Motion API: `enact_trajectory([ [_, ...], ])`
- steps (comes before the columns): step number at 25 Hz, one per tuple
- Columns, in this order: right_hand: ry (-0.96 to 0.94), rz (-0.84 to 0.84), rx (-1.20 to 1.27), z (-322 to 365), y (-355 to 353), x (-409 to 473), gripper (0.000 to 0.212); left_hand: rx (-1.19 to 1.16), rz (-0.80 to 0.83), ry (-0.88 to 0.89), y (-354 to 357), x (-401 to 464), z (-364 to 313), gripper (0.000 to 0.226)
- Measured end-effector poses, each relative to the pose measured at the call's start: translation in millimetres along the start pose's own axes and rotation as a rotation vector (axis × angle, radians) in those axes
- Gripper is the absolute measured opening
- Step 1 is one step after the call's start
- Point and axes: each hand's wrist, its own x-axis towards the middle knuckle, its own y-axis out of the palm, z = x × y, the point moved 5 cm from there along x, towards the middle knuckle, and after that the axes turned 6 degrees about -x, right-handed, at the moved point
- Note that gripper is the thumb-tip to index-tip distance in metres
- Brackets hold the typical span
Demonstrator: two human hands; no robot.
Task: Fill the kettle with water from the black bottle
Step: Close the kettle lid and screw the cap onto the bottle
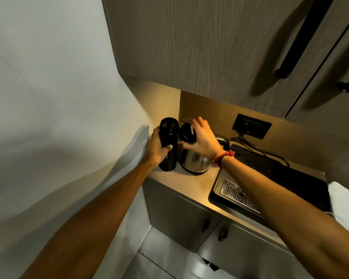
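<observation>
Black bottle [168,143] upright at the tabletop's [187,185] left end, uncapped, clasped round its body by the left hand [157,147]; right hand [202,136] closed on the black cap [187,132], held above the steel kettle [195,161]; kettle just beside the bottle, black tray [286,178] to its right.

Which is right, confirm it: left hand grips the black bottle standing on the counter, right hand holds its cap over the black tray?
Wrong place. In the head view the right hand holds the cap over the steel kettle, not the tray. The left hand does grip the black bottle on the counter.
</observation>
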Motion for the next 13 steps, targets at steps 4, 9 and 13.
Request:
enact_trajectory([
  [4,-0.068,-0.066,0.062,24.8,-35.1,46.3,0.068,-0.021,0.049,0.015,-6.4,-3.1,-0.4,0.072],
  [9,-0.101,0.101,-0.007,50.2,-12.1,58.9,0.066,-0.003,0.059,0.005,-8.9,-2.7,-4.8,0.071],
  [13,-0.110,0.118,-0.057,56.3,-12.5,63.3,0.067,0.006,0.058,-0.001,-11.1,-0.5,-1.5,0.070],
])
